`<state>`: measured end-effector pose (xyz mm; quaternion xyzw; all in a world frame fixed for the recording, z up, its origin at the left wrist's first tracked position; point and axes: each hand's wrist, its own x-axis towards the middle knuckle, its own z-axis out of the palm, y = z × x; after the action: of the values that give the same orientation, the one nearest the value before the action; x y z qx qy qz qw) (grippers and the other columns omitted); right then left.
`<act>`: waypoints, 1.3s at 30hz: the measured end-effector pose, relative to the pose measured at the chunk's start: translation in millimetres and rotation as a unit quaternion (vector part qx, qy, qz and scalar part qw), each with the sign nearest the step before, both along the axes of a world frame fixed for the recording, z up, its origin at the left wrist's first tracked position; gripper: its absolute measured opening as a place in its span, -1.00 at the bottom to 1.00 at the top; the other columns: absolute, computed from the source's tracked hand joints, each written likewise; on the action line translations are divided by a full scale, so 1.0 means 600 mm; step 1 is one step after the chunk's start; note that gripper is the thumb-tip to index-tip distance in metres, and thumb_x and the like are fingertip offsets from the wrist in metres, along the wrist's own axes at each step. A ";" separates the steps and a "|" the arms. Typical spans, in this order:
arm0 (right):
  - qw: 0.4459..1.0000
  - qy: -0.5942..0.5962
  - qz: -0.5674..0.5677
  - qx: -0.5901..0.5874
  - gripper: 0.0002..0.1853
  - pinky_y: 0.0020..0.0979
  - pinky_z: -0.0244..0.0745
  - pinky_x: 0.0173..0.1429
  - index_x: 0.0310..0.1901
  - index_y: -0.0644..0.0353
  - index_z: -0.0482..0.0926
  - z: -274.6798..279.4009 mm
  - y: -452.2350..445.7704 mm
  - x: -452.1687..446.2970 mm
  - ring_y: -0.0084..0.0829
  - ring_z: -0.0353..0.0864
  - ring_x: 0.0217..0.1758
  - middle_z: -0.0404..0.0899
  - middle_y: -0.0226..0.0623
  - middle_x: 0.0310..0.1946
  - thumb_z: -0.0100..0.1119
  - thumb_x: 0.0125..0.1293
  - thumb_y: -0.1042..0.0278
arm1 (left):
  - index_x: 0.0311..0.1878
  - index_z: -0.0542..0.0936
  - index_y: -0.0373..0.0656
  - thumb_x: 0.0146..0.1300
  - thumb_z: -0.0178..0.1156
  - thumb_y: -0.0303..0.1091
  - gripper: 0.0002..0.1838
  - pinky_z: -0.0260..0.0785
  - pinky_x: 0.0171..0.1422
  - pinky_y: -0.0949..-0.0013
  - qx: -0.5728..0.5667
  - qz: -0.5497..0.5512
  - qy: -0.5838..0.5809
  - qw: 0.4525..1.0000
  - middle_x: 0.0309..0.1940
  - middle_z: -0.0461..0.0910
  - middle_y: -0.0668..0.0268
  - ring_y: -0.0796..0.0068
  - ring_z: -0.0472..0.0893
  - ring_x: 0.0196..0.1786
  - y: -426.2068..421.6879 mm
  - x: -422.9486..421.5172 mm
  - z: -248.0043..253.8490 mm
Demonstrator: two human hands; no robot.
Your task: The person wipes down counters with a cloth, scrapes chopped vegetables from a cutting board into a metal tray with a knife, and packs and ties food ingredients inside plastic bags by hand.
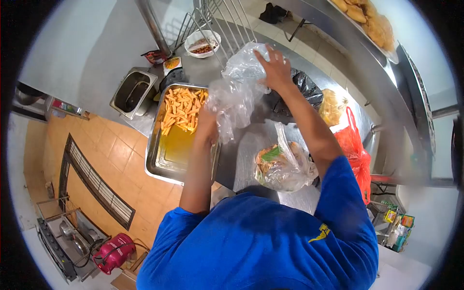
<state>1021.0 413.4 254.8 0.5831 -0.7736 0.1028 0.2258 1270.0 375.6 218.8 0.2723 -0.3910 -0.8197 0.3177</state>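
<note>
A crumpled clear plastic bag [237, 94] stretches between my two hands above the metal counter. My left hand [207, 126] is closed on the bag's lower left side, over the right edge of a steel tray [153, 166]. Orange-yellow cut sticks that look like fries [181, 108] fill the tray's far part, with yellowish liquid nearer me. My right hand [276, 70] grips the bag's upper right end, its fingers partly spread. Below that arm sits a tied clear bag of food [282, 166] with something green inside.
A white bowl [202, 43] of food stands beside a wire rack [227, 24]. Left of the tray is a deep steel container [134, 93]. Black plastic [307, 89], a bag of yellowish food [332, 107] and a red bag [355, 154] lie on the right. A metal shelf [382, 63] overhangs there.
</note>
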 end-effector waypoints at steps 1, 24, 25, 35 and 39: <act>0.998 -0.036 -0.009 0.056 -0.48 -0.12 0.42 0.07 0.16 -0.11 0.45 -0.023 -0.019 -0.028 -0.14 0.52 -0.01 0.57 -0.23 -0.08 0.28 0.10 0.19 | 0.13 0.38 -0.25 0.18 0.16 -0.55 -0.58 0.50 -0.03 0.38 -0.037 -0.010 -0.022 0.999 -0.05 0.54 0.21 0.39 0.58 -0.05 0.006 0.002 -0.008; 0.845 -0.528 0.082 -0.036 -0.72 -0.36 0.23 -0.38 -0.29 0.33 0.49 0.066 0.116 0.064 -0.47 0.35 -0.53 0.42 -0.27 -0.64 -0.06 0.40 0.24 | 0.12 0.43 -0.24 -0.01 0.31 -0.37 -0.44 0.21 0.26 0.18 -0.451 0.080 -0.235 0.858 0.10 0.35 0.11 0.12 0.35 0.20 0.022 -0.089 -0.016; 0.854 -0.516 0.073 -0.014 -0.72 -0.38 0.26 -0.34 -0.26 0.32 0.49 0.076 0.129 0.067 -0.50 0.38 -0.48 0.45 -0.29 -0.60 -0.09 0.41 0.24 | 0.19 0.35 -0.23 -0.20 0.38 -0.35 -0.23 -0.09 0.38 -0.07 -0.507 0.112 -0.253 0.816 0.14 0.25 0.02 -0.08 0.15 0.29 0.022 -0.077 -0.011; 0.866 -0.483 0.129 0.008 -0.73 -0.48 0.37 -0.08 -0.13 0.28 0.53 0.096 0.229 0.091 -0.50 0.50 -0.23 0.55 -0.22 -0.24 -0.17 0.44 0.33 | -0.03 0.40 -0.19 -0.13 0.19 -0.51 -0.52 0.16 0.18 0.17 -0.565 0.062 -0.097 0.817 -0.13 0.47 0.26 0.39 0.44 0.00 0.008 -0.056 0.034; 0.901 -0.414 0.119 -0.045 -0.81 -0.40 0.40 -0.17 -0.14 0.29 0.50 0.058 0.240 0.137 -0.33 0.55 -0.31 0.55 -0.14 -0.35 -0.11 0.38 0.44 | -0.37 0.38 -0.20 -0.13 -0.01 -0.70 -0.78 0.23 -0.28 0.54 -0.394 0.224 -0.004 0.891 -0.48 0.36 0.40 0.58 0.36 -0.36 -0.026 -0.080 0.019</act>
<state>1103.2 557.6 289.5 0.5650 -0.7165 0.3960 -0.1029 1222.1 360.0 230.2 0.2085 -0.6117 -0.5042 0.5729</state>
